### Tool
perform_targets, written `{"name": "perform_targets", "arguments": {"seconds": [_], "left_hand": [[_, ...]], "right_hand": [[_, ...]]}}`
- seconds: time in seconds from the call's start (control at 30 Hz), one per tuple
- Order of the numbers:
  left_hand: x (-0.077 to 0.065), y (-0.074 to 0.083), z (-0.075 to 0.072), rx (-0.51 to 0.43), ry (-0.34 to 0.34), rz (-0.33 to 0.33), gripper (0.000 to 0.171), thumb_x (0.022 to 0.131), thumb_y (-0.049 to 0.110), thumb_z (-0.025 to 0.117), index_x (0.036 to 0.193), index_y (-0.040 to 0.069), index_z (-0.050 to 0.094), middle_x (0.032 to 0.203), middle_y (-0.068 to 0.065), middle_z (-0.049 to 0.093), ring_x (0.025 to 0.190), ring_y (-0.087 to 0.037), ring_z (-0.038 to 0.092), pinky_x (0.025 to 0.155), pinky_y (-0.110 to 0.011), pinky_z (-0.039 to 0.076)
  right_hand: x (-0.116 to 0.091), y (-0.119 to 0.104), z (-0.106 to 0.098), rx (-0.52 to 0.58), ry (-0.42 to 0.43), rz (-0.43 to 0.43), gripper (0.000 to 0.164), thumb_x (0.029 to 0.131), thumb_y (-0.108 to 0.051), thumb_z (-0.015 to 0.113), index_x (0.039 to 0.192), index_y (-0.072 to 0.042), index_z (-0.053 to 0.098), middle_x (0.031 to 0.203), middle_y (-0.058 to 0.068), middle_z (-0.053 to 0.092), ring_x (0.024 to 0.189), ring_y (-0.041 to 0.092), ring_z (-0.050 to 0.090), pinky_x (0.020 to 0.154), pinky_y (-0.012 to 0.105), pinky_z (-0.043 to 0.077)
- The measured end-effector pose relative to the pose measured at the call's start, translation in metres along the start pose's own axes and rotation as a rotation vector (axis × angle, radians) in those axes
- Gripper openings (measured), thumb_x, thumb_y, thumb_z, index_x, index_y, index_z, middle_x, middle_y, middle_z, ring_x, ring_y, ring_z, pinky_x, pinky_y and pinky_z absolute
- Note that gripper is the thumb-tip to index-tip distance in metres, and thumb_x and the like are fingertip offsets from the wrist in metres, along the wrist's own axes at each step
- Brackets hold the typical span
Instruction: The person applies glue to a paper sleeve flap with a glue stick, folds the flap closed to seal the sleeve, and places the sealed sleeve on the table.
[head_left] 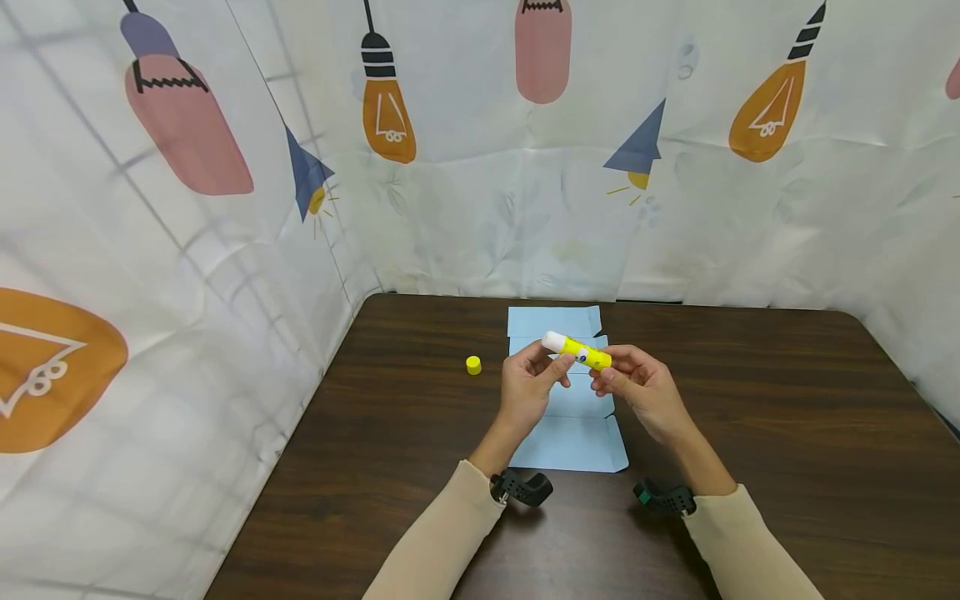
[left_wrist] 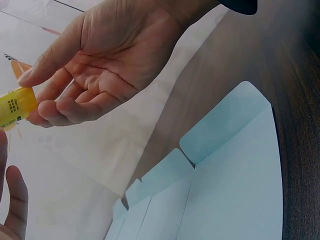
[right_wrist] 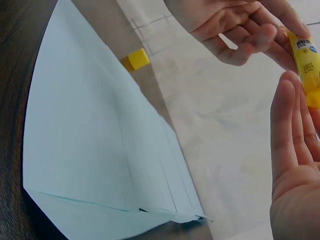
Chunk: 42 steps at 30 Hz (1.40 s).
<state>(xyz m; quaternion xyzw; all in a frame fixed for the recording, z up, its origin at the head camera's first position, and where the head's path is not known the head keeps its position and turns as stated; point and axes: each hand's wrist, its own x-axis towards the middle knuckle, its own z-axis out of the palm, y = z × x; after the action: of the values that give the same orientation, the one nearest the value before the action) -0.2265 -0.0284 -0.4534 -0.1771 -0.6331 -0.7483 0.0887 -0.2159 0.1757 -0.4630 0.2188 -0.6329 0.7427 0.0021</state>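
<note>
A yellow glue stick [head_left: 592, 357] with its white end bared is held above the table, tilted with the white end up and left. My left hand [head_left: 525, 390] pinches it between thumb and fingers near the white end. At the yellow base end, my right hand [head_left: 651, 395] pinches it with thumb and fingertips; the right wrist view shows the printed label on the glue stick [right_wrist: 306, 60]. Beneath both hands lies a light blue card sheet [head_left: 573, 446] with crease lines and cut tabs. The yellow cap [head_left: 473, 365] sits on the table left of the card.
The dark wooden table [head_left: 780, 417] reaches back to a white curtain [head_left: 480, 217] printed with lamps, which also runs along the left side. Each wrist wears a black strap, the left strap [head_left: 521, 487] and the right strap [head_left: 666, 497].
</note>
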Motion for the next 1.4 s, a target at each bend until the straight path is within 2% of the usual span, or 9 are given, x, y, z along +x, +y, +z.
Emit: {"name": "perform_targets", "arguments": {"seconds": [0.27, 0.5, 0.9, 1.0, 1.17, 1.4], "left_hand": [[-0.0005, 0.0007, 0.0028, -0.061, -0.020, -0.021, 0.026, 0.094, 0.007, 0.073, 0.116, -0.006, 0.069, 0.108, -0.025, 0.071, 0.063, -0.008, 0.065, 0.068, -0.022, 0.058], [-0.0007, 0.0020, 0.0037, -0.064, -0.031, -0.011, 0.027, 0.095, 0.008, 0.072, 0.118, -0.006, 0.068, 0.110, -0.026, 0.071, 0.061, -0.008, 0.063, 0.067, -0.021, 0.056], [-0.0020, 0.0001, 0.0025, -0.048, -0.076, -0.021, 0.027, 0.095, 0.008, 0.071, 0.119, -0.005, 0.068, 0.108, -0.028, 0.070, 0.063, -0.008, 0.062, 0.065, -0.020, 0.055], [-0.0019, -0.0007, 0.0027, -0.048, -0.067, -0.013, 0.028, 0.095, 0.007, 0.072, 0.119, -0.006, 0.068, 0.110, -0.029, 0.070, 0.063, -0.008, 0.061, 0.064, -0.020, 0.054], [-0.0013, -0.0033, 0.0023, -0.033, -0.039, -0.002, 0.029, 0.094, 0.008, 0.073, 0.120, -0.005, 0.068, 0.113, -0.027, 0.070, 0.063, -0.008, 0.060, 0.062, -0.019, 0.054], [-0.0007, -0.0058, 0.0013, -0.041, -0.031, 0.014, 0.030, 0.095, 0.011, 0.073, 0.119, -0.005, 0.068, 0.112, -0.028, 0.070, 0.063, -0.007, 0.060, 0.062, -0.018, 0.053]], "right_hand": [[-0.0003, -0.0023, 0.0034, -0.054, -0.007, 0.033, 0.021, 0.105, -0.004, 0.053, 0.125, -0.001, 0.060, 0.097, 0.002, 0.070, 0.081, 0.011, 0.069, 0.074, 0.025, 0.061], [0.0003, -0.0013, 0.0038, -0.057, -0.049, 0.018, 0.021, 0.110, -0.010, 0.045, 0.121, -0.003, 0.061, 0.090, 0.001, 0.066, 0.075, 0.011, 0.064, 0.070, 0.023, 0.059], [-0.0007, 0.0035, 0.0030, -0.127, -0.073, 0.133, 0.038, 0.114, -0.032, 0.031, 0.106, -0.011, 0.062, 0.081, 0.000, 0.059, 0.067, 0.012, 0.060, 0.065, 0.025, 0.057], [-0.0006, 0.0034, 0.0045, -0.137, -0.036, 0.142, 0.036, 0.113, -0.031, 0.036, 0.110, -0.008, 0.063, 0.085, -0.001, 0.063, 0.071, 0.012, 0.062, 0.070, 0.026, 0.059], [-0.0002, 0.0002, 0.0066, -0.139, 0.046, 0.121, 0.027, 0.109, -0.020, 0.051, 0.125, -0.001, 0.061, 0.097, -0.003, 0.073, 0.082, 0.012, 0.070, 0.074, 0.028, 0.061], [0.0001, -0.0005, 0.0056, -0.137, 0.046, 0.087, 0.030, 0.105, -0.010, 0.056, 0.132, 0.004, 0.057, 0.102, -0.004, 0.075, 0.088, 0.013, 0.072, 0.074, 0.027, 0.061]]}}
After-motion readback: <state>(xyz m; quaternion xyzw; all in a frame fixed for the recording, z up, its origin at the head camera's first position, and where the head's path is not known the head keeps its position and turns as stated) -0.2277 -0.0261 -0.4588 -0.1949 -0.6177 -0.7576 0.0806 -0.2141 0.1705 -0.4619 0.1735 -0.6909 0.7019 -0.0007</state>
